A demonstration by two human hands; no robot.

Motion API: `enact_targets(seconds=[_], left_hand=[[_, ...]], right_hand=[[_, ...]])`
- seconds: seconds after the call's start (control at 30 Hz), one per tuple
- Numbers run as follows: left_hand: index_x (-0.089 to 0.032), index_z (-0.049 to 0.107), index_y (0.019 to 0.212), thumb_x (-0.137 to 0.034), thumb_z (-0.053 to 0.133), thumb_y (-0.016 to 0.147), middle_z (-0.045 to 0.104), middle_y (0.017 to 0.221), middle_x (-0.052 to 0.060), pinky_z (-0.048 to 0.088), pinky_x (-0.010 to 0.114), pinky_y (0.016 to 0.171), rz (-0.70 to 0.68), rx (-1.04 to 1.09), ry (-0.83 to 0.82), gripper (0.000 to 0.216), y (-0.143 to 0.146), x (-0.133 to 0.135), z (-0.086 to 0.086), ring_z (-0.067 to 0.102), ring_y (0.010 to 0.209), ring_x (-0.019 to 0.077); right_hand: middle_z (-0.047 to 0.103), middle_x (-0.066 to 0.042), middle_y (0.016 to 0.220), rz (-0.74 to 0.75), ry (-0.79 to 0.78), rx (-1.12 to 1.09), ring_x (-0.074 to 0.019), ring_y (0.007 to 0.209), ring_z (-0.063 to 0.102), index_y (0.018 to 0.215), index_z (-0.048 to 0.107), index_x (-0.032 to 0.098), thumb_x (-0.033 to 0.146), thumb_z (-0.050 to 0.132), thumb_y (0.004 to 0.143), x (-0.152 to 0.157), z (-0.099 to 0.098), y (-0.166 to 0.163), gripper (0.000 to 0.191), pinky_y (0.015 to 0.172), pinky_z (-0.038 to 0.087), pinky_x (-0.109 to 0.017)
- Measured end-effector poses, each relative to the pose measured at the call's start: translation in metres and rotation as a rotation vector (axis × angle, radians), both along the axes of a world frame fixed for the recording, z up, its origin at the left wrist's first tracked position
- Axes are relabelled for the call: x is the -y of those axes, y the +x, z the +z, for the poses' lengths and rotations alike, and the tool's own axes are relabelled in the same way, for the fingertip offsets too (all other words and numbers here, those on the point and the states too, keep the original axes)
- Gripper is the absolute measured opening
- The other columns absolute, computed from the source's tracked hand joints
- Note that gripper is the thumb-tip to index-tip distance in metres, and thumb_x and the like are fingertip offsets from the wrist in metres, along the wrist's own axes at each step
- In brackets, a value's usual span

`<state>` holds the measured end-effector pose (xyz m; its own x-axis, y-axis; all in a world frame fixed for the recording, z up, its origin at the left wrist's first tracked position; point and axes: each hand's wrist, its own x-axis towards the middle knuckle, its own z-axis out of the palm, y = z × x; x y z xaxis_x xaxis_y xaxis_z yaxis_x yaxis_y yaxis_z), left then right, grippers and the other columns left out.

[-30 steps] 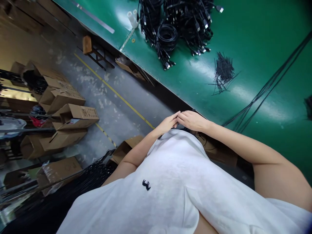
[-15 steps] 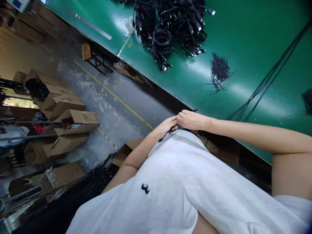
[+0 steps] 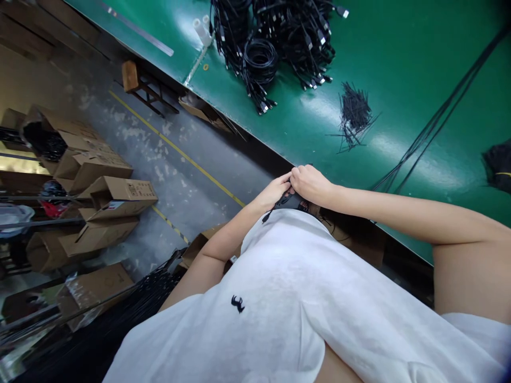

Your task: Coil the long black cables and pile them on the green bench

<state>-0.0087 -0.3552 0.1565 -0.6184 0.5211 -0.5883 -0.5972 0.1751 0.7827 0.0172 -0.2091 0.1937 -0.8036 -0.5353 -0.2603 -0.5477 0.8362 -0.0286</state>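
My left hand [image 3: 274, 192] and my right hand [image 3: 309, 182] meet in front of the white shirt, beside the table edge. Both have curled fingers closed on a black cable [image 3: 283, 200]. One plug end of it hangs below my left hand, over the shirt. Most of the cable is hidden by the fingers, and a small dark tip shows above my right hand. On the green table [image 3: 399, 69] beyond lies a pile of thin black ties or strips [image 3: 355, 110]. Further off sits a heap of coiled black cables [image 3: 259, 58] with metal-tipped USB plugs.
Long black cables [image 3: 443, 117] stretch across the table at right, near a dark bundle [image 3: 499, 166]. A metal ruler [image 3: 139, 29] and white spools [image 3: 203, 31] lie at the far left. Cardboard boxes [image 3: 120, 197] and a wooden stool [image 3: 131, 77] stand on the floor.
Both hands have risen slightly in the picture, still together on the cable. More of the hanging cable shows below them. The surroundings have shifted left with the camera.
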Motion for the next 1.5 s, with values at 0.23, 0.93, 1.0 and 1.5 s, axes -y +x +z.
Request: enact_targets(seconds=[0.23,0.93,1.0,1.5], left_hand=[[-0.015,0.066,0.118,-0.003,0.046,0.081,0.064,0.072,-0.001,0.041,0.023,0.064,0.113,-0.021,0.055,0.044,0.003,-0.009,-0.016,0.053,0.063,0.0103],[-0.015,0.065,0.108,-0.029,0.055,0.092,0.067,0.091,0.007,0.051,0.034,0.082,-0.595,-0.615,-0.411,0.024,-0.012,-0.001,-0.002,0.064,0.082,0.0199],[-0.016,0.067,0.111,-0.024,0.051,0.093,0.07,0.094,0.008,0.051,0.035,0.088,-0.572,-0.67,-0.374,0.026,-0.01,0.011,-0.004,0.066,0.09,0.0205],[-0.011,0.057,0.132,-0.027,0.059,0.091,0.059,0.136,0.02,0.044,0.043,0.107,-0.497,-0.886,-0.383,0.044,0.029,-0.006,-0.033,0.055,0.128,0.0289]], right_hand=[[0.068,-0.021,0.099,-0.161,-0.011,0.104,-0.0272,0.09,0.064,0.101,0.069,0.004,0.01,0.046,0.091,0.004,-0.005,-0.012,0.026,0.06,0.034,-0.032],[0.066,-0.019,0.093,-0.08,0.075,-0.036,-0.0259,0.086,0.057,0.095,0.068,0.005,0.008,0.043,0.09,-0.012,-0.023,-0.045,0.026,0.065,0.028,-0.035],[0.066,-0.017,0.091,-0.009,0.065,-0.056,-0.024,0.083,0.056,0.095,0.068,0.005,0.008,0.04,0.093,-0.016,-0.031,-0.036,0.029,0.065,0.027,-0.035],[0.066,-0.016,0.092,-0.121,0.002,-0.018,-0.0233,0.082,0.055,0.094,0.067,0.007,0.013,0.045,0.09,-0.028,-0.049,-0.023,0.023,0.068,0.026,-0.035]])
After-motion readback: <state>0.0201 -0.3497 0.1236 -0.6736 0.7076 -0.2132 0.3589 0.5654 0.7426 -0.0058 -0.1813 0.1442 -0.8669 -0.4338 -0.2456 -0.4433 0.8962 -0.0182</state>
